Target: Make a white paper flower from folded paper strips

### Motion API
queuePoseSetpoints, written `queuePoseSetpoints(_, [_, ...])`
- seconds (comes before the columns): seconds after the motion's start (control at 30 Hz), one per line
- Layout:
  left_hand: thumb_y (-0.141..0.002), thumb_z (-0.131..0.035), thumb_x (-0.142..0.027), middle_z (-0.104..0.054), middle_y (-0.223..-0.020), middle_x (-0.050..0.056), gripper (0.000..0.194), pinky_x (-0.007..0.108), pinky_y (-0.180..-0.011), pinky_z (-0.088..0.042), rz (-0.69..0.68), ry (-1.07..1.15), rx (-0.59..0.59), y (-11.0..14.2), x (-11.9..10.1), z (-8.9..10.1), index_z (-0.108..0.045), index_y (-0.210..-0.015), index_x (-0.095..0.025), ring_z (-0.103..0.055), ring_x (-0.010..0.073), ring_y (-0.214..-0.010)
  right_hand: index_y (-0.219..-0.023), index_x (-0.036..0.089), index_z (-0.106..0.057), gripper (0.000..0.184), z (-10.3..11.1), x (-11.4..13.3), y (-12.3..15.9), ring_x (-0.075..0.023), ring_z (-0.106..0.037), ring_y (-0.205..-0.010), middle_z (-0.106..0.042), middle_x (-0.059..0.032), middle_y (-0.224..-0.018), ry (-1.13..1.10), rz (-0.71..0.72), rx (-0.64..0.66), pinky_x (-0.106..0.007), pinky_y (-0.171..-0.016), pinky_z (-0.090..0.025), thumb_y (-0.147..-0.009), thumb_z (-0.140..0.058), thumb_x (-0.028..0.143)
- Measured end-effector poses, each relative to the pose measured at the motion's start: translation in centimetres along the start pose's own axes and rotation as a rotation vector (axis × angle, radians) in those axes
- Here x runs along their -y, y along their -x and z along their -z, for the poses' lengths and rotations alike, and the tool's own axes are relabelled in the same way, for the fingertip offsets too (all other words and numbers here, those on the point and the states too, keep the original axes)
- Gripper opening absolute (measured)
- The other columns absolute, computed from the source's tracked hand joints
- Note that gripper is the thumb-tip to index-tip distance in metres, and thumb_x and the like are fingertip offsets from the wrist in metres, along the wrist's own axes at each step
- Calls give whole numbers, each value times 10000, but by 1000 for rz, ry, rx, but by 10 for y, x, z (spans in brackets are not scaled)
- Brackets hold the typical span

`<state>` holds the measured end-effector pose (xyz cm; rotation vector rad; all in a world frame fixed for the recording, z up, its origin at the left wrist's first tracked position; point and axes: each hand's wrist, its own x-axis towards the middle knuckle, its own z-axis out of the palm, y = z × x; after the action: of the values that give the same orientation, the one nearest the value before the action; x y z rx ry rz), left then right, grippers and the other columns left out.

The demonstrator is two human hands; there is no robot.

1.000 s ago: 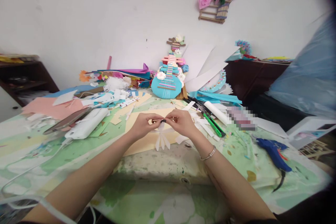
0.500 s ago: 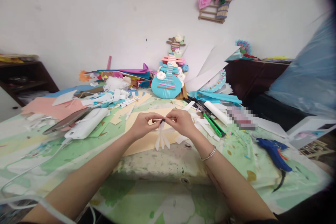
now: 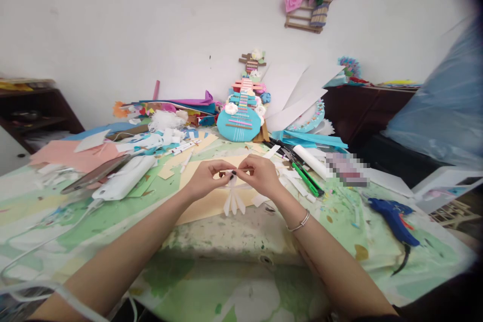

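Both hands meet in the middle, fingertips pinched together. My left hand (image 3: 204, 179) is closed on a thin pale stick (image 3: 223, 171). Closed at the stick's other end is my right hand (image 3: 261, 173), its fingertips touching the left ones. From between the fingertips hangs a white paper piece (image 3: 234, 202), cut into several long petal-like strips that fan downward. Its top, where it meets the stick, is hidden by the fingers. Below the hands lies a cream paper sheet (image 3: 196, 211) on the table.
A blue glue gun (image 3: 394, 219) lies at right. A green utility knife (image 3: 305, 180) and a white roll (image 3: 310, 162) are nearer the hands. At left sit a white power bank (image 3: 124, 177) with a cable and paper scraps. A turquoise paper instrument (image 3: 240, 128) stands behind.
Almost nothing differs. The fingertips have shifted very slightly around the stick, and the white strips hang in the same place.
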<state>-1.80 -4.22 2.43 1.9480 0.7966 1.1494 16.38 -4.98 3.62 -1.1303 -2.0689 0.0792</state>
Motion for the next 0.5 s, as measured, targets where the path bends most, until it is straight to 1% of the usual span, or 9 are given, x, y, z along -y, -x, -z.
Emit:
queuePoseSetpoints(0.1, [-718,-612,-209,-674,-855,78,192,245,-644,-474,28,22,-7,0,-1,-1,-684,-879,-132,-599,164,-759,-693,181,-611,172,0,0,0,-102,-501,-637,-601,-7,-718,3,-7,-2,-214,-536,-284,-774,-593,333])
queuePoseSetpoints(0.33, [-690,-650,-231,-668,-872,77,218,258,-674,-496,95,104,-18,-1,3,-1,-679,-881,-128,-610,177,-794,-687,183,-595,154,-1,0,1,-103,-493,-633,-583,0,-702,7,3,-16,-213,-535,-284,-765,-602,315])
queuePoseSetpoints(0.5, [-691,-643,-215,-675,-828,78,185,251,-650,-487,88,64,10,-2,-1,0,-689,-845,-121,-604,169,-751,-688,184,-590,145,-2,-1,1,-102,-491,-628,-581,3,-707,-15,17,-20,-217,-542,-294,-754,-616,310])
